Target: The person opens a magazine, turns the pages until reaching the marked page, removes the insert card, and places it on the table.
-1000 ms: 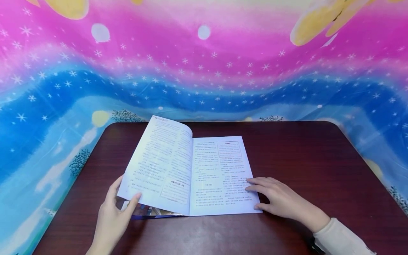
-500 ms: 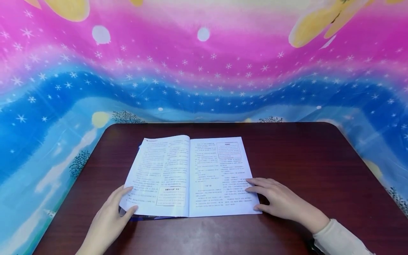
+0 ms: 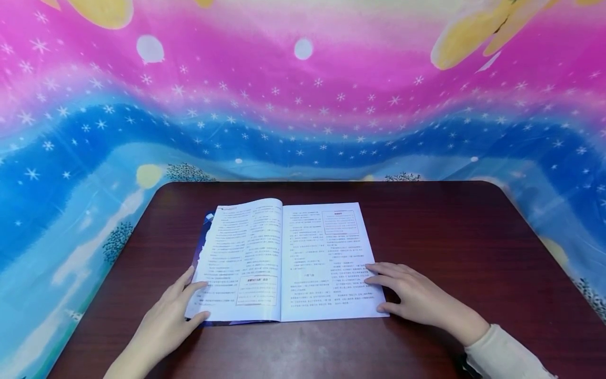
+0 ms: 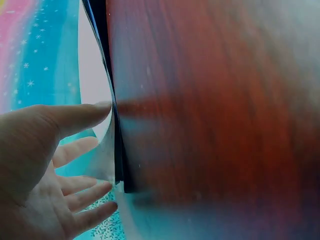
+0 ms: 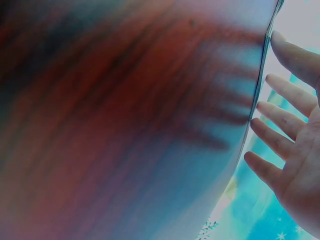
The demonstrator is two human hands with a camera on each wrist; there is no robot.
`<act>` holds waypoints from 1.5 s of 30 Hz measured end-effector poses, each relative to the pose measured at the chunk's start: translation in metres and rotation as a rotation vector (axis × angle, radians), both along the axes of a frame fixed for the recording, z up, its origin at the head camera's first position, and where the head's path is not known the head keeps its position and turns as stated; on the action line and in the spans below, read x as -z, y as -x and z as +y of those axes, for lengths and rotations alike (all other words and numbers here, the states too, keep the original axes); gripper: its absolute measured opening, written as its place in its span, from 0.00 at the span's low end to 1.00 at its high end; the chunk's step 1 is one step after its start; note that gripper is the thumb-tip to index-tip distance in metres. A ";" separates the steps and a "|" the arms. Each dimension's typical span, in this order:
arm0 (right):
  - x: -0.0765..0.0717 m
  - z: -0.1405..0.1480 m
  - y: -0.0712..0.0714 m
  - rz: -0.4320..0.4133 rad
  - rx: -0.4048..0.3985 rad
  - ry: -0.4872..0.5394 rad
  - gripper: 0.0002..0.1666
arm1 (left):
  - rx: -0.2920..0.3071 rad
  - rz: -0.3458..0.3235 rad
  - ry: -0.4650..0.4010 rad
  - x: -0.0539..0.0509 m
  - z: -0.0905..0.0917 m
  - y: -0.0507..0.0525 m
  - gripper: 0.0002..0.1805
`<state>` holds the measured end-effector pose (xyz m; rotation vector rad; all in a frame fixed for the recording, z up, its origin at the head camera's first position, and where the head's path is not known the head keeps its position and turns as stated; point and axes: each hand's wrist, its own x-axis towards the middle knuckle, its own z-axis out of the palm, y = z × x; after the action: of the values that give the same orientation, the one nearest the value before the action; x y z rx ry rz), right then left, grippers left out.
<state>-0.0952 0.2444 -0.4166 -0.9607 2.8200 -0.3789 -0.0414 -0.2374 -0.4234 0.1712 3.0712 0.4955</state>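
An open magazine [image 3: 326,263] with printed text pages lies on the dark table in the head view. Its left page [image 3: 227,252] bows up a little near the spine, and a dark blue cover or page shows past its left edge. My left hand [image 3: 163,321] touches the lower left corner of that page with thumb and fingers spread. In the left wrist view the thumb [image 4: 85,115] meets the page's edge. My right hand [image 3: 414,292] rests its fingertips on the right page's lower outer edge, fingers extended. The right wrist view shows these fingers [image 5: 280,135] apart beside the edge.
The dark reddish-brown table [image 3: 454,231] has rounded far corners. Behind it and along its sides hangs a patterned cloth [image 3: 303,105] in pink and blue with snowflakes. A light sleeve [image 3: 506,352] covers the right forearm.
The lifted left page has come down to the left and now lies nearly flat. My left hand lowered with it and loosened from the page's corner. The right hand stayed in place.
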 end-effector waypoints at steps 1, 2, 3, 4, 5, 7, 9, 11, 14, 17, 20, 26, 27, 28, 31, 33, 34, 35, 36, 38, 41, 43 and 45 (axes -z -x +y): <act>0.000 0.000 0.000 -0.002 0.001 0.001 0.32 | 0.011 -0.001 0.009 0.000 -0.001 0.001 0.35; 0.000 -0.001 0.000 -0.003 0.001 0.002 0.32 | 0.023 0.000 0.016 0.001 -0.002 0.002 0.35; -0.001 -0.001 0.000 -0.005 0.001 0.003 0.32 | 0.037 0.001 0.022 0.001 -0.003 0.003 0.35; -0.001 -0.001 0.000 -0.006 0.000 0.003 0.32 | 0.054 0.000 0.027 0.001 -0.003 0.003 0.34; -0.001 -0.001 0.001 -0.006 -0.002 0.003 0.33 | 0.071 -0.001 0.029 0.001 -0.004 0.004 0.34; -0.001 -0.001 0.001 -0.008 -0.008 0.003 0.33 | 0.116 -0.002 0.023 0.001 -0.006 0.005 0.34; -0.002 -0.001 0.002 -0.010 -0.014 0.004 0.34 | 0.163 -0.008 0.010 0.000 -0.007 0.007 0.35; -0.002 0.000 0.002 -0.009 -0.022 0.005 0.35 | 0.201 -0.015 -0.005 0.000 -0.008 0.009 0.36; -0.003 -0.001 0.003 -0.010 -0.032 0.011 0.36 | 0.236 -0.026 -0.016 0.001 -0.009 0.010 0.36; -0.004 -0.001 0.003 -0.020 -0.031 0.011 0.35 | 0.243 -0.033 -0.017 0.001 -0.009 0.010 0.37; -0.005 -0.002 0.004 -0.029 -0.026 0.010 0.35 | 0.233 -0.048 -0.021 0.002 -0.010 0.010 0.38; -0.006 -0.002 0.004 -0.015 -0.044 0.012 0.34 | 0.223 -0.100 -0.014 0.000 -0.010 0.013 0.37; -0.006 -0.002 0.004 -0.016 -0.043 0.011 0.34 | 0.224 -0.107 -0.013 -0.001 -0.010 0.013 0.37; -0.006 -0.002 0.004 -0.017 -0.043 0.011 0.34 | 0.222 -0.113 -0.014 -0.002 -0.010 0.014 0.37; -0.005 -0.003 0.004 -0.021 -0.041 0.008 0.33 | 0.220 -0.122 -0.016 -0.003 -0.010 0.015 0.37; -0.005 -0.003 0.004 -0.020 -0.041 0.008 0.33 | 0.222 -0.121 -0.015 -0.003 -0.010 0.015 0.36; -0.005 -0.003 0.004 -0.018 -0.040 0.009 0.32 | 0.223 -0.119 -0.015 -0.003 -0.010 0.015 0.36; -0.005 -0.003 0.004 -0.015 -0.040 0.010 0.32 | 0.224 -0.116 -0.014 -0.003 -0.011 0.015 0.36; -0.005 -0.004 0.004 -0.013 -0.039 0.010 0.31 | 0.225 -0.115 -0.012 -0.003 -0.011 0.015 0.36; -0.006 -0.004 0.004 -0.007 -0.039 0.013 0.31 | 0.228 -0.109 -0.012 -0.002 -0.011 0.016 0.36; -0.007 -0.005 0.004 0.000 -0.033 0.012 0.29 | 0.227 -0.107 -0.011 -0.002 -0.011 0.016 0.36; -0.007 -0.005 0.005 0.004 -0.026 0.014 0.29 | 0.225 -0.104 -0.011 -0.002 -0.011 0.016 0.36; -0.009 -0.005 0.005 0.007 -0.016 0.023 0.28 | 0.225 -0.101 -0.010 -0.003 -0.011 0.016 0.36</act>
<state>-0.1005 0.2393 -0.4080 -0.9906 2.8179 -0.4074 -0.0570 -0.2481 -0.4206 0.4706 2.9024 0.4904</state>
